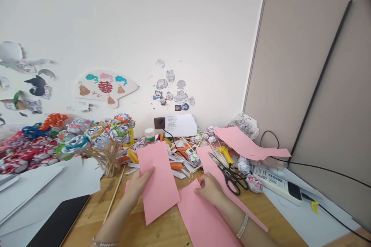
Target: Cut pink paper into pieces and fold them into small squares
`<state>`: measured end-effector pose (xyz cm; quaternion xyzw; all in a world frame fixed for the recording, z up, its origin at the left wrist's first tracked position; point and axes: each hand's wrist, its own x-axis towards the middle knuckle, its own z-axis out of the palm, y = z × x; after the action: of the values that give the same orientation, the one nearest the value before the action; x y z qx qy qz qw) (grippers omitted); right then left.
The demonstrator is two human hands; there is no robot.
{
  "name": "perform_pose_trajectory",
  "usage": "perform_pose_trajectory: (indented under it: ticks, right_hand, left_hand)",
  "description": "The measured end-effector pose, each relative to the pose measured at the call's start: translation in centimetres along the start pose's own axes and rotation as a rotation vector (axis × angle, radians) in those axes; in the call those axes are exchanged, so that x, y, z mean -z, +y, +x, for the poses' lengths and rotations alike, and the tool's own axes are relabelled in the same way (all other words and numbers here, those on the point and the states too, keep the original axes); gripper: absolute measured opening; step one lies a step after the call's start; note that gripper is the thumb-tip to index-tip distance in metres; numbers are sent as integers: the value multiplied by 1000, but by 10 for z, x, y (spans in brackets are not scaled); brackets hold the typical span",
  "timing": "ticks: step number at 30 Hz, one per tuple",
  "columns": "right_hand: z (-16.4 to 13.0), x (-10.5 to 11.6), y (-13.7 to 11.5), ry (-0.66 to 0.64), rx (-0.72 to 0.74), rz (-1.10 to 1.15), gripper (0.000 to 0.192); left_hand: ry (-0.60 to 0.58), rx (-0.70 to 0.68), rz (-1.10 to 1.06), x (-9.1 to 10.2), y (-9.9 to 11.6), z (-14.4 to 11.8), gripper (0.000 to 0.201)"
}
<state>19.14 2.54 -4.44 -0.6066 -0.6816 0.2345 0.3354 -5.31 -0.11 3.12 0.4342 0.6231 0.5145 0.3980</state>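
My left hand (142, 181) is closed on a rectangular sheet of pink paper (159, 185), thumb on its face and the other fingers hidden behind it. Another piece of pink paper (203, 218) has its upper corner pinched in my right hand (211, 188). The two sheets come close together at their facing edges, above the wooden table. Just past my right hand, black-handled scissors (228, 173) lie with blades partly apart on a long pink strip (207, 158).
Paper flowers (77, 144) crowd the left back, beside white sheets (43, 193) and a black tablet-like slab (59, 224). Paper scraps and sticks litter the back near a small jar (149, 135). A white power strip (276, 185) with cables lies right; more pink paper (246, 144) rests behind.
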Motion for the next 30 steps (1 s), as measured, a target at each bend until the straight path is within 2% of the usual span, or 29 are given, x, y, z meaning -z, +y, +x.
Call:
perform_pose_trajectory:
  ticks: [3,7,9,12,14,18,20,22,24,27,30]
  right_hand:
    - [1,7,-1,-94,50,201,9]
    - [-2,36,-12,-279,208,565,10]
    - [-4,52,-20,-279,223,663,13]
    - [-8,63,-28,-153,187,766,18]
    - [-9,60,-32,-67,150,836,22]
    - [-9,41,-37,-1,118,961,26]
    - [-8,32,-37,45,123,947,25]
    - [-8,24,-36,107,114,906,24]
    - [-10,18,-35,163,85,903,23]
    - [-13,12,-35,193,29,968,22]
    - [-19,12,-40,153,1,1102,22]
  left_hand:
    - [17,7,26,1,-1,1,34]
    - [23,-26,64,1,1,-1,27]
    - [25,-45,84,0,3,-3,22]
    - [-9,-25,82,-7,5,-9,20]
    - [-126,20,22,-16,4,-15,24]
    - [-462,29,-97,-33,-2,-32,37]
    - [-466,-5,-81,-38,-5,-39,41]
    - [-377,-50,-47,-42,-8,-44,42]
    - [-359,-51,-23,-47,-10,-48,43]
    - [-527,13,-50,-57,-13,-53,47]
    - [-638,32,-95,-64,-15,-56,45]
